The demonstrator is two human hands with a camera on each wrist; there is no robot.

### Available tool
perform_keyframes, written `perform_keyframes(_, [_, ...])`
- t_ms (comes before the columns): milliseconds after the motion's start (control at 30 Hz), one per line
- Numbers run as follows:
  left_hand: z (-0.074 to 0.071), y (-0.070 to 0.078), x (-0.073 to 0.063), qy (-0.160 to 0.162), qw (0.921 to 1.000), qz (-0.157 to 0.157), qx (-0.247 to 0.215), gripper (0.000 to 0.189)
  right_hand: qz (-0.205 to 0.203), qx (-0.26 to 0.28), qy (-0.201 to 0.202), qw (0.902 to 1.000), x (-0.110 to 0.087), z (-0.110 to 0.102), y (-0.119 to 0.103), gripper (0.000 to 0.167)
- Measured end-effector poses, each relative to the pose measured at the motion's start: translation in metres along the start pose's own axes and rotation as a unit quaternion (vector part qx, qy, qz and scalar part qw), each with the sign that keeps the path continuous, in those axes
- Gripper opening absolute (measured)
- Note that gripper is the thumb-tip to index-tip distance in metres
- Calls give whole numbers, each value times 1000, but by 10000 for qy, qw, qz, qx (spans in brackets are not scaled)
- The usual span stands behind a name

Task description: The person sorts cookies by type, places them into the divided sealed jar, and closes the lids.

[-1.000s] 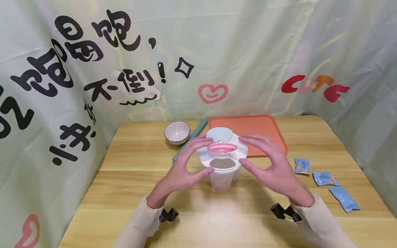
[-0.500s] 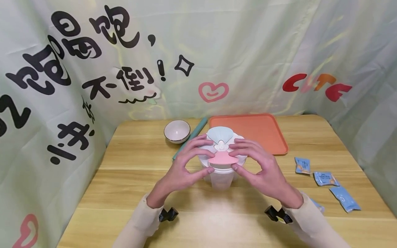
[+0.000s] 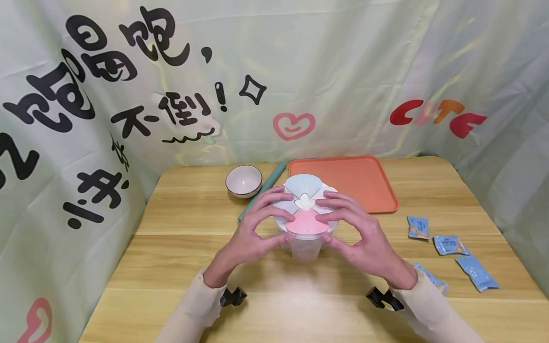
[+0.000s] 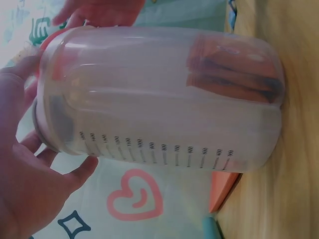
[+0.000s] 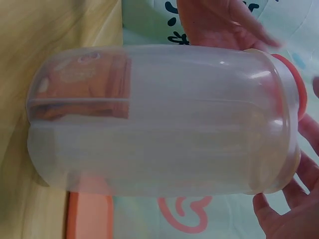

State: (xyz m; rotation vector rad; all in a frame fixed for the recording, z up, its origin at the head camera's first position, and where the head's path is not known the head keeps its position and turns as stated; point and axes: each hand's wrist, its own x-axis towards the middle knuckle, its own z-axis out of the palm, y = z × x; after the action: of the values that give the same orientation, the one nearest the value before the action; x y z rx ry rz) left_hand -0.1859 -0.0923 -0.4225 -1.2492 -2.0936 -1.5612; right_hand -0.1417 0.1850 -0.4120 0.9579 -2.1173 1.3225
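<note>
A tall translucent storage container (image 4: 144,99) with measuring marks stands upright on the table. Its round white lid carries a pink flap (image 3: 307,223) at the front, lying down, and a pale blue flap (image 3: 303,184) at the back. My left hand (image 3: 262,224) holds the lid from the left, fingers over the top and thumb near the front rim. From the other side my right hand (image 3: 359,228) holds it likewise, its fingers reaching the pink flap. Orange-red packets (image 5: 82,84) lie at the bottom of one compartment. The lid's sides are partly hidden by my fingers.
Behind the container lies an orange tray (image 3: 356,181). A small bowl (image 3: 243,181) and a teal stick (image 3: 268,183) are at back left. Several blue packets (image 3: 448,245) lie on the right, one partly behind my right wrist. A printed curtain (image 3: 343,71) surrounds the table (image 3: 193,267).
The pink flap stood raised over the front opening; it has swung down and covers it. My right hand moved left onto the lid. My left hand stayed nearly in place, its fingers lowering toward the flap.
</note>
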Motion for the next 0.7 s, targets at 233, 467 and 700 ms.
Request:
perform_keyframes(233, [6, -3, -2, 273, 9996, 30, -77, 25, 1, 345, 354, 9988, 1, 8, 4, 25])
perform_keyframes(467, [17, -7, -4, 684, 9962, 500, -177, 16, -65, 619, 461, 9970, -1, 14, 10, 15])
perform_keyframes(700, [17, -5, -3, 618, 9973, 172, -347, 21, -200, 515, 306, 9980, 0, 8, 14, 21])
